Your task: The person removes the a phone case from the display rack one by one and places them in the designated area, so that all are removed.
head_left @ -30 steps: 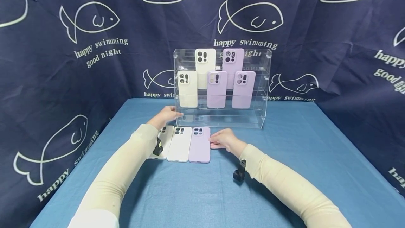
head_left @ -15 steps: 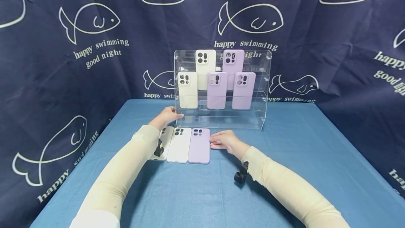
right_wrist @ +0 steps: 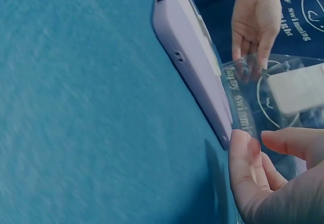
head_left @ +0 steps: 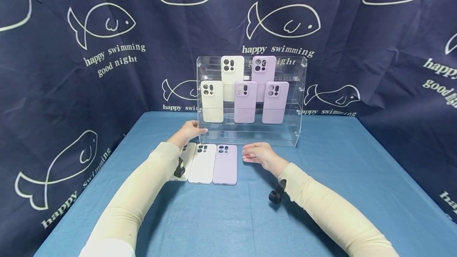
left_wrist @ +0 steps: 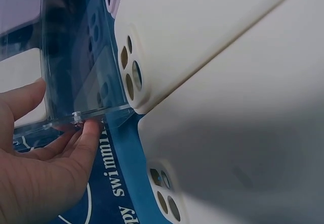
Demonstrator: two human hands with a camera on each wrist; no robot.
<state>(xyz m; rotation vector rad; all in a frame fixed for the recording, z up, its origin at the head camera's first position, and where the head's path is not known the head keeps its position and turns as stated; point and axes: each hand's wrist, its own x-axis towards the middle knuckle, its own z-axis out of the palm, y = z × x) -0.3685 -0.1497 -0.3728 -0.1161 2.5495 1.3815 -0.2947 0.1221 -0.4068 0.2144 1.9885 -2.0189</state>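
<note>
My left hand (head_left: 189, 130) holds the left side of a clear acrylic display stand (head_left: 250, 136), thumb in front and fingers on the outer side. In the left wrist view, the thumb and fingertips (left_wrist: 91, 129) lie on either side of its panel. My right hand (head_left: 262, 154) hovers right of a purple phone case (head_left: 225, 165), with nothing between thumb and fingers. A gap shows between it and the case. Left of that case lie a white phone case (head_left: 202, 164) and another white phone case (head_left: 185, 160), partly hidden by the left wrist.
Two white and three purple cases stand in the tiers of the rack, including a front white case (head_left: 212, 108) and a front purple case (head_left: 275, 110). Blue cloth (head_left: 221, 221) covers the table. A dark fish-print curtain (head_left: 200, 35) hangs behind.
My right hand has come away from the purple case's right edge, moving a little right and toward the stand. The left hand stays at the stand's side, and the cases lie unchanged.
</note>
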